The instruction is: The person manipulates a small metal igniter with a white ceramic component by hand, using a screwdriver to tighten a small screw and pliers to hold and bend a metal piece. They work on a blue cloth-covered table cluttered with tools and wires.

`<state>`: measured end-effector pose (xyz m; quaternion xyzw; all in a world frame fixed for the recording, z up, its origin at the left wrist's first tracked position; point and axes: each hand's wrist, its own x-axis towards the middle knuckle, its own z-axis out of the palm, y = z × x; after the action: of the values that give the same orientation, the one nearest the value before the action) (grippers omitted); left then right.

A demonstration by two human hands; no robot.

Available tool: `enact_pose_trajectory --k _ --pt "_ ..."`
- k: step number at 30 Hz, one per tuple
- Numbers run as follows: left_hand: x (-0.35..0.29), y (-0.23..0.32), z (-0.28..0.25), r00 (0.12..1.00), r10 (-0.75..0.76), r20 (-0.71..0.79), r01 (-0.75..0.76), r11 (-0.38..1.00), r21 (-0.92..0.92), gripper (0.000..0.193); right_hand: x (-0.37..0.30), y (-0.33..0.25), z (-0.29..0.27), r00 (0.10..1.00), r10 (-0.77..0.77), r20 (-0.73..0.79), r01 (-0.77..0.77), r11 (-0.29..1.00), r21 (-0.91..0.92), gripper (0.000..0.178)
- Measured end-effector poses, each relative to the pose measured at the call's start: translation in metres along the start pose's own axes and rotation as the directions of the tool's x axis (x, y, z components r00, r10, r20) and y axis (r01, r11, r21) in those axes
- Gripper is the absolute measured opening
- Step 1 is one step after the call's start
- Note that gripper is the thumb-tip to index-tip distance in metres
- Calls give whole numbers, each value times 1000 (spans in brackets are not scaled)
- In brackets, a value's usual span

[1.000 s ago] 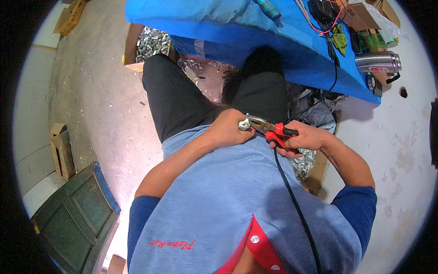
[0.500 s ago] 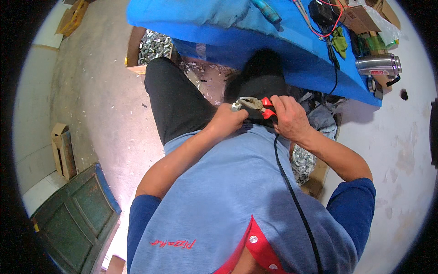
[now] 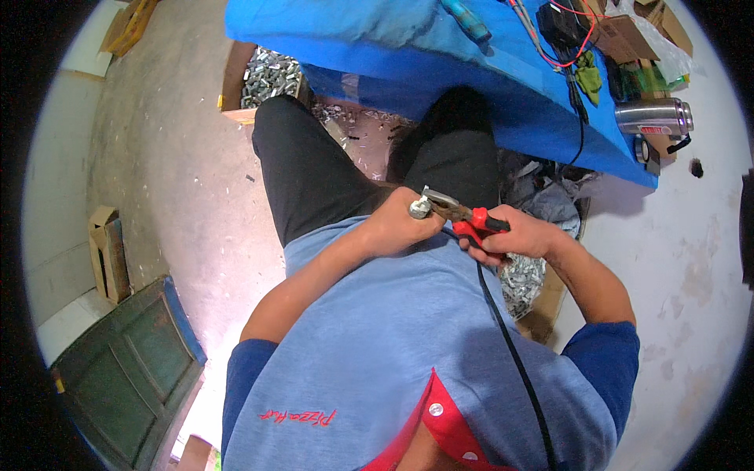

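Over my lap, my left hand (image 3: 399,224) is closed around a small silvery cylindrical piece (image 3: 420,208), whose pale, jagged end sticks up past the thumb and forefinger. My right hand (image 3: 520,234) grips a pair of pliers (image 3: 477,224) by its red-and-black handles, fingers wrapped beneath. The plier jaws point left and lie right at the top of the silvery piece; a small bit of metal shows by their tip. Whether the jaws pinch it, I cannot tell. Most of the piece is hidden inside my left hand.
A box of small silvery cylinders (image 3: 271,78) stands beyond my left knee. Ahead is a blue-covered table (image 3: 353,27) bearing a teal tool (image 3: 466,20), cables and a steel flask (image 3: 652,117). Shiny scraps (image 3: 522,284) lie by my right side, and a black cord (image 3: 510,337) runs down my shirt.
My right hand has turned and come lower, with the pliers now slanting up to the left. My left hand has shifted slightly right and tipped the piece's end upward.
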<state>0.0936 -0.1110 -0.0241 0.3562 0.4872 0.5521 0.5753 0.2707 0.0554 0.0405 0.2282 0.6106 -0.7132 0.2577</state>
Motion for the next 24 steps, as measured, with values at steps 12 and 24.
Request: enact_pose_trajectory --k 12,24 --pt "6 -1 -8 923 -383 -38 335 847 -412 25 38 32 6 739 -609 -288 180 591 -786 45" --pt "-5 4 -15 957 -249 151 291 823 -488 47 23 33 3 991 -70 -110 84 988 131 32"
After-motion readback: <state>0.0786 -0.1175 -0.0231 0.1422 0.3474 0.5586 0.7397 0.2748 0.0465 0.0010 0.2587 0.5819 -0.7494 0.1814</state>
